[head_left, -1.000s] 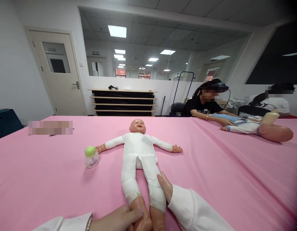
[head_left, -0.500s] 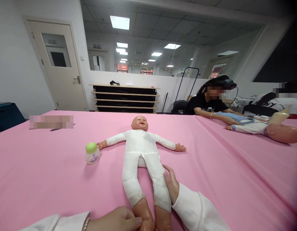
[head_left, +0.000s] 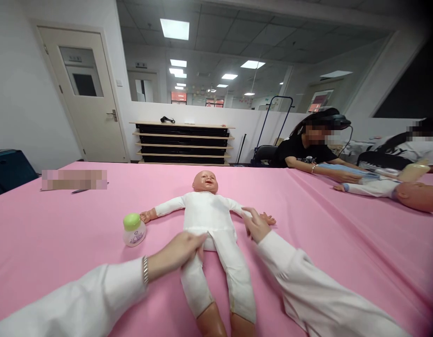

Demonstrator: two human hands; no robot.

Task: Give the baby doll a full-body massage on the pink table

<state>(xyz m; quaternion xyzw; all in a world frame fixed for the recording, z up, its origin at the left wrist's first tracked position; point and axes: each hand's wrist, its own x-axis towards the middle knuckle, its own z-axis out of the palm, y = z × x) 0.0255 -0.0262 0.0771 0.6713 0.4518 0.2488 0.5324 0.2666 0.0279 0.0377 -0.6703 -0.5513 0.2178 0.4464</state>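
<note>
A baby doll (head_left: pixel 209 220) in a white suit lies on its back on the pink table (head_left: pixel 62 252), arms spread, head away from me. My left hand (head_left: pixel 177 250) rests on the doll's left hip and upper thigh, fingers lying along the cloth. My right hand (head_left: pixel 255 224) touches the doll's outstretched arm near the wrist, fingers slightly apart. Both my sleeves are white. A small white bottle with a green cap (head_left: pixel 134 230) stands beside the doll's other hand.
Across the table at the right, two other people sit with a second doll (head_left: pixel 395 191) lying before them and a bottle (head_left: pixel 413 171) beside it. A pen (head_left: pixel 81 190) lies at the far left. A dark case (head_left: pixel 9 169) sits beyond the left edge. Low shelves (head_left: pixel 183 144) line the back wall.
Both my hands have left the doll's lower legs and feet and moved up: the left to the hip, the right to the doll's arm.
</note>
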